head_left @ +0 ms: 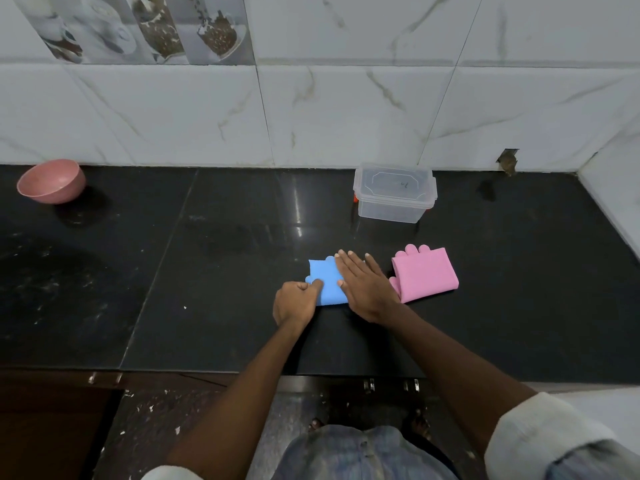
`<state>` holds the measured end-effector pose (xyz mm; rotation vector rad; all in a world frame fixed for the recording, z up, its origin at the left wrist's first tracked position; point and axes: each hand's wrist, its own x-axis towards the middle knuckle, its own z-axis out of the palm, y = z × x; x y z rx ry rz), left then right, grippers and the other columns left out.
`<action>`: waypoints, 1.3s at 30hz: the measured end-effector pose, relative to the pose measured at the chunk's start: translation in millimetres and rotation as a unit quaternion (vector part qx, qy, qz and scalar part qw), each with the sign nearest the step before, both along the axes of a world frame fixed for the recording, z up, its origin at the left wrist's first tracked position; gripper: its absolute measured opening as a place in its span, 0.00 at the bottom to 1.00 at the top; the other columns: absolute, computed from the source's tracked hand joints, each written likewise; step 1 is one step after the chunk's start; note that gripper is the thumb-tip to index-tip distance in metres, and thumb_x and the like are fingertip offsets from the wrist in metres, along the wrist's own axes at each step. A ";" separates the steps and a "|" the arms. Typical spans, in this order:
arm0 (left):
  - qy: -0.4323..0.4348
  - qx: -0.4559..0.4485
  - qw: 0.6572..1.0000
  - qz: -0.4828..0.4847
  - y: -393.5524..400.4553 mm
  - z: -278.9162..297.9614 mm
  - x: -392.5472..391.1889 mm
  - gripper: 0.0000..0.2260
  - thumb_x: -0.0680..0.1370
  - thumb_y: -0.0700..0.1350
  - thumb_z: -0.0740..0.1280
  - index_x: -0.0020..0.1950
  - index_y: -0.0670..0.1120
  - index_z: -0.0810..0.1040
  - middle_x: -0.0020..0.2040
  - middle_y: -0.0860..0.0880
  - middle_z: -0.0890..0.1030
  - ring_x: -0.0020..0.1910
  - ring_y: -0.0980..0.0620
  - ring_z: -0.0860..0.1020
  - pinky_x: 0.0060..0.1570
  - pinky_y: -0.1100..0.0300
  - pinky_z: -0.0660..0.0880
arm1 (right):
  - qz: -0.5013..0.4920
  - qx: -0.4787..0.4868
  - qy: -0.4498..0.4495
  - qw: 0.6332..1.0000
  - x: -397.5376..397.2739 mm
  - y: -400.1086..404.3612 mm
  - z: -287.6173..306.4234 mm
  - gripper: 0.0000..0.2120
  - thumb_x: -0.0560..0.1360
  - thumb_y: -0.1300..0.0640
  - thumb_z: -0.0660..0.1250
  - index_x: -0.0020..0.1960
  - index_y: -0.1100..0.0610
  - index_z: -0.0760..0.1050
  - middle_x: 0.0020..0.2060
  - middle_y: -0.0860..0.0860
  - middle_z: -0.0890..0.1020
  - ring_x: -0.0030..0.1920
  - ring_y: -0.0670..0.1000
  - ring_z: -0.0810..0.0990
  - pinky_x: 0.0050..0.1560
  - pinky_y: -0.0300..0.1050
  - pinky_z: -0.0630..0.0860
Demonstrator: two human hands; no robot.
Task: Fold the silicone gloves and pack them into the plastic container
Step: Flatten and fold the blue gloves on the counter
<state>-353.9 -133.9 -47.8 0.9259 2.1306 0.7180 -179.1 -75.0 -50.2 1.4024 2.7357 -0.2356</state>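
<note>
A blue silicone glove lies folded on the black counter near the middle. My right hand rests flat on its right part, fingers together and stretched out. My left hand is curled, and its thumb and fingers pinch the glove's left edge. To the right, apart from both hands, a pink silicone glove lies folded with its fingertips sticking out at the top. A clear plastic container stands behind them by the wall, its lid on top.
A pink bowl sits far left near the wall. The black counter ends at a front edge below my forearms. A white tiled wall rises behind, and another closes in at the right.
</note>
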 end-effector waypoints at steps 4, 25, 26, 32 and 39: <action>0.164 0.006 0.985 -0.043 -2.0 6.0 16.1 0.15 0.75 0.59 0.66 0.44 0.47 0.83 0.50 0.49 0.81 0.50 0.47 0.81 0.48 0.52 0.79 | 0.022 -0.032 -0.011 0.999 -1.5 9.0 4.8 0.30 0.87 0.44 0.45 0.85 0.53 0.42 0.85 0.53 0.48 0.84 0.53 0.48 0.83 0.56 0.47; 0.339 0.161 0.877 -0.301 35.1 2.8 53.5 0.23 0.86 0.48 0.55 0.81 0.46 0.69 0.82 0.47 0.66 0.82 0.50 0.64 0.80 0.50 0.57 | -0.108 -0.047 0.212 0.970 14.8 27.4 14.6 0.25 0.84 0.62 0.60 0.81 0.63 0.61 0.80 0.57 0.65 0.81 0.53 0.62 0.82 0.44 0.51; 0.341 0.164 0.873 -0.308 38.3 3.9 58.9 0.23 0.86 0.48 0.55 0.81 0.46 0.69 0.82 0.47 0.66 0.82 0.50 0.64 0.80 0.50 0.56 | -0.120 -0.038 0.219 0.967 17.8 29.8 16.4 0.26 0.84 0.63 0.61 0.81 0.63 0.62 0.80 0.57 0.66 0.81 0.53 0.62 0.82 0.44 0.51; 0.273 0.209 0.893 -0.289 57.5 16.1 92.6 0.20 0.82 0.44 0.62 0.76 0.48 0.75 0.78 0.49 0.73 0.77 0.50 0.70 0.77 0.52 0.61 | -0.147 0.004 0.206 0.967 47.9 40.3 17.9 0.23 0.83 0.62 0.61 0.77 0.61 0.69 0.76 0.56 0.73 0.78 0.54 0.67 0.82 0.47 0.51; 0.195 0.226 0.925 -0.234 119.5 48.5 121.6 0.17 0.81 0.38 0.63 0.69 0.45 0.80 0.67 0.48 0.80 0.66 0.46 0.77 0.68 0.53 0.71 | -0.174 0.013 0.232 0.957 76.9 77.0 36.2 0.10 0.77 0.63 0.64 0.54 0.61 0.82 0.51 0.56 0.85 0.56 0.58 0.80 0.62 0.53 0.74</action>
